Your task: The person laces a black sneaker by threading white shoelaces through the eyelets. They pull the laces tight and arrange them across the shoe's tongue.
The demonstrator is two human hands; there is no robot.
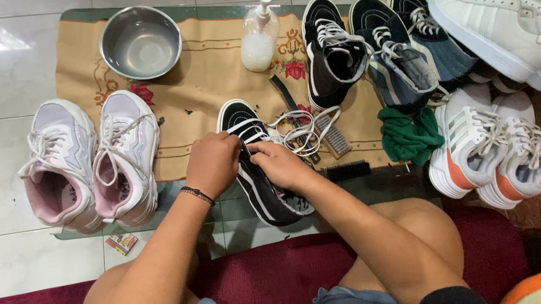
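**Lace Handling on the Black High-Top: Layout, Left to Right**

At far left, a pair of white and pink sneakers [90, 161] stands half on the tan mat [202, 76], toes pointing away, apart from the work area. Behind them sits a steel bowl [140, 41], with a pump bottle [258, 32] further right, both within reach.

At centre, the black high-top shoe [260, 168] lies on the mat's near edge, toe away from the person, so the lace rows face upward. The left hand [213, 162] is curled over the shoe's upper, apparently steadying it. The right hand [278, 161] pinches the white lace [303, 131], whose slack is spread loosely over a brush [332, 137].

At right, a matching black shoe [330, 50], dark blue shoes [405, 46], a green cloth [411, 134] and white sneakers [491, 147] are grouped beside the mat.
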